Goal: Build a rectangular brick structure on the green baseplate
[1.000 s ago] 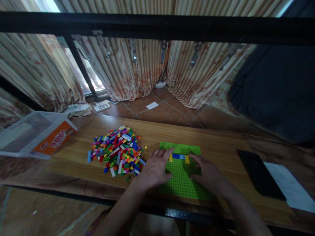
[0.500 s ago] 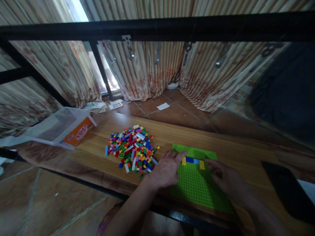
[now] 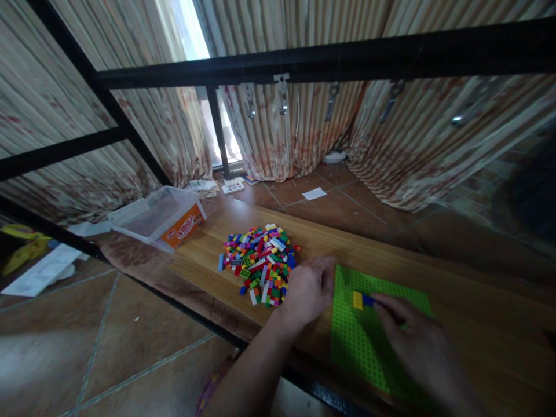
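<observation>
On the green studded baseplate [image 3: 360,347] sits a short row of toy bricks, with a yellow brick [image 3: 357,300] at its left end and a blue brick [image 3: 369,300] against it. My right hand [image 3: 410,330] has its thumb and forefinger closed at the blue brick, covering the rest of the row. Between the plate's left edge and the pile of loose bricks [image 3: 260,260] is my left hand [image 3: 308,289]. Its fingers are curled in and a little blurred; whatever is between them, if anything, is hidden. The wrist covers part of the pile's right side.
A clear plastic box [image 3: 152,217] with an orange label stands at the far left of the wooden board [image 3: 204,272]. A black rail [image 3: 304,66] with hanging hooks crosses above. Papers [image 3: 315,194] lie on the tiled floor behind.
The view has swung left, so everything appears farther right. My left hand has come off the yellow brick, leftward beyond the plate's edge. My right hand has moved in over the row.
</observation>
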### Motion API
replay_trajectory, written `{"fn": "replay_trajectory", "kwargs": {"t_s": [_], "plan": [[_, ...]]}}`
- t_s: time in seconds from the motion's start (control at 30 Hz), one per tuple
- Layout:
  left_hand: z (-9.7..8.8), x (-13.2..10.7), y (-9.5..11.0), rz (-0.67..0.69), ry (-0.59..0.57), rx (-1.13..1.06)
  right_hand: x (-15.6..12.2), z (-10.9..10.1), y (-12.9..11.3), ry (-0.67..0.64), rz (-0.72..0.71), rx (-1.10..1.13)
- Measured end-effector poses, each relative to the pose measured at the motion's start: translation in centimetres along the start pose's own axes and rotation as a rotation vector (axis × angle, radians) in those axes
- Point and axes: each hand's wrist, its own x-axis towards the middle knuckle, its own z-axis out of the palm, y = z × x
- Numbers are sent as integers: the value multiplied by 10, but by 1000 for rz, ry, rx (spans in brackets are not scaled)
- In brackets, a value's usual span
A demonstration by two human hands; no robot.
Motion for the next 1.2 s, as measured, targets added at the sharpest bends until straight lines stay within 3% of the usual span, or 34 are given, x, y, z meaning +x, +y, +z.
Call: {"fn": "replay_trajectory", "kwargs": {"t_s": [0.13,0.3,0.43,0.5,0.57,0.67,0.77,0.97,1.1,1.2], "plan": [[-15,3,-9,-68,205,-123,1,19,-21,-53,-99,40],[-33,7,-31,-170,323,-142,2,43,-37,-71,-214,68],[-70,11,-60,-319,352,-84,5,59,-42,-36,-274,96],[-93,12,-75,-443,421,-8,6,63,-42,-31,-290,97],[-112,11,-88,-540,429,76,6,65,-41,-39,-299,93],[-128,6,-99,-633,268,232,4,65,-40,-51,-300,92],[-131,0,-100,-636,150,271,3,63,-39,-66,-296,89],[-132,-2,-88,-626,36,337,3,62,-36,-79,-311,80],[-121,8,-78,-565,67,405,4,60,-36,-61,-316,82],[-100,20,-71,-360,135,522,4,58,-37,-57,-305,76]]}}
